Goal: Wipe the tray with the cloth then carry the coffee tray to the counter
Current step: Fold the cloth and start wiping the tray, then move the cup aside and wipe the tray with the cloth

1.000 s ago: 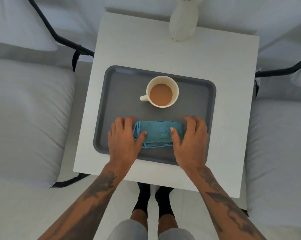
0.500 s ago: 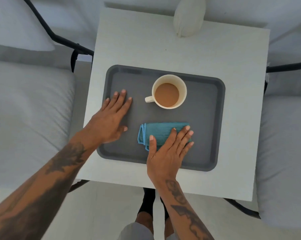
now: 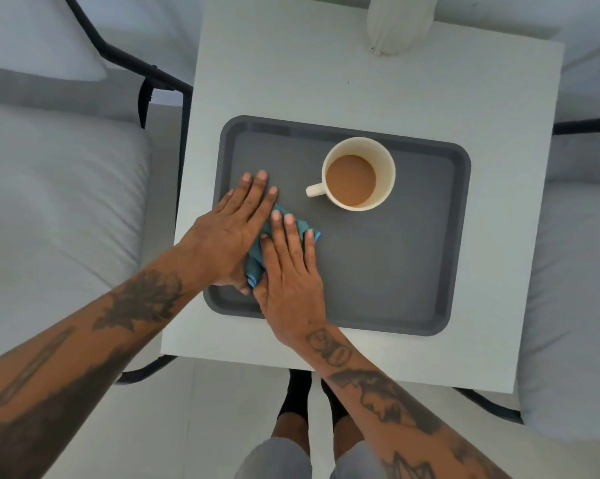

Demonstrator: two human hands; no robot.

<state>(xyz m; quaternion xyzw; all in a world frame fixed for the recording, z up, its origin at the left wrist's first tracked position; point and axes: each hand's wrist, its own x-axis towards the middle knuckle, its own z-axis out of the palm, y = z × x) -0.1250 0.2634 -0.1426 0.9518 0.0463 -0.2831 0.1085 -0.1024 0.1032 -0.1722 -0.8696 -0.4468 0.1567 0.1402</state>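
A dark grey tray lies on a small white table. A cream cup filled with milky coffee stands upright in the tray's far half, handle to the left. A blue cloth sits bunched on the tray's near-left part, mostly hidden under my hands. My right hand lies flat on the cloth, pressing it to the tray. My left hand rests flat on the tray just left of it, fingers straight, its thumb side over the cloth's edge.
A white rounded object stands at the table's far edge. Pale cushioned seats with black metal frames flank the table, one on the left and one on the right. My legs stand at the near edge.
My right hand has slid the cloth leftward across the tray, bunching it against my left hand. The left hand has stayed on the tray's left part. The cup has not moved.
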